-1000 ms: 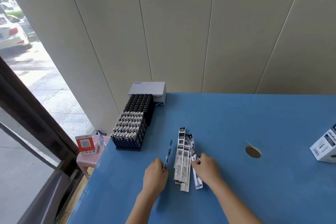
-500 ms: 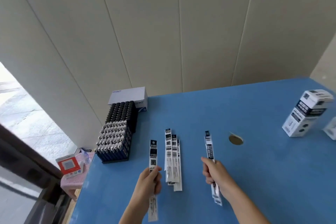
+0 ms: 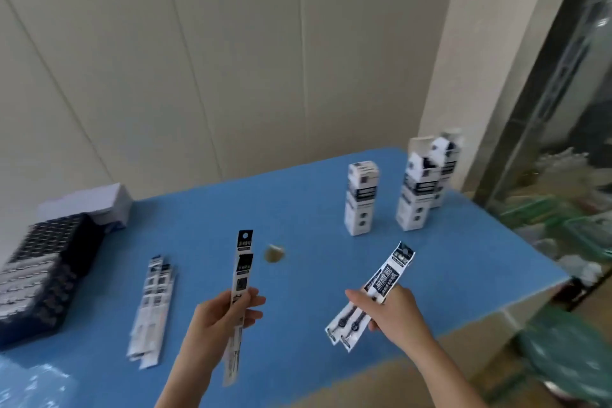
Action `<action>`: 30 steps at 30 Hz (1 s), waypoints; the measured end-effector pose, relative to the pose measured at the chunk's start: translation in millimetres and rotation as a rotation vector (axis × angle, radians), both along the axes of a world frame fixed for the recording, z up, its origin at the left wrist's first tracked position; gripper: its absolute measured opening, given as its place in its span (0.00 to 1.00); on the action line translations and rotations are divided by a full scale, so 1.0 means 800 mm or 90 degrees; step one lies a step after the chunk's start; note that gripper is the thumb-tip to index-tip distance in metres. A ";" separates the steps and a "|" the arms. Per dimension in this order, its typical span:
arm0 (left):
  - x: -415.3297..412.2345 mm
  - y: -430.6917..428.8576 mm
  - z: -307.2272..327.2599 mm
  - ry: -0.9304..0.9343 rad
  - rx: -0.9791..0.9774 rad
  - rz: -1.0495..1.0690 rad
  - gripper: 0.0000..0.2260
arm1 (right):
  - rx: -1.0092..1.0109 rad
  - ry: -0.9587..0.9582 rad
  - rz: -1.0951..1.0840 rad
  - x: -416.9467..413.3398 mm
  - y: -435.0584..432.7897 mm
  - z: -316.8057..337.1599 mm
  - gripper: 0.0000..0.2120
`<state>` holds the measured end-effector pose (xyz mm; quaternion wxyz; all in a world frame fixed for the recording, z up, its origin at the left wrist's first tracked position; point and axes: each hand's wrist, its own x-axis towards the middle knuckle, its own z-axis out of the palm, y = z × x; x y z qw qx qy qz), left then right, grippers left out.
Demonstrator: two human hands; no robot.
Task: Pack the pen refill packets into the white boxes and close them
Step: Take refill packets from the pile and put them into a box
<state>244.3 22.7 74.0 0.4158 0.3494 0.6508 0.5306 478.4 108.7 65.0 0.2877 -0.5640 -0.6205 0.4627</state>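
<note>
Left hand (image 3: 218, 318) and right hand (image 3: 394, 311) each gripped refill packets (image 3: 244, 262) lifted off the tabletop (image 3: 314, 281), likely bound for white boxes (image 3: 361, 199) at two o'clock.

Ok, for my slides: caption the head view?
Left hand and right hand each hold refill packets over the blue table, white boxes standing beyond.

Open blue table (image 3: 298, 205) ahead, white boxes (image 3: 361, 205) upright far right, apparently pen rack (image 3: 43, 275) at left
</note>
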 end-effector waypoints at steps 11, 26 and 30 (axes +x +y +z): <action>0.253 0.094 0.014 -0.064 0.039 -0.044 0.04 | -0.041 0.034 -0.016 0.209 0.065 0.035 0.09; 0.318 0.322 0.058 0.146 0.135 -0.022 0.10 | 0.389 -0.074 0.035 0.232 0.276 0.156 0.12; 0.318 0.365 0.051 0.190 0.115 -0.001 0.11 | 0.439 -0.113 0.086 0.212 0.329 0.175 0.16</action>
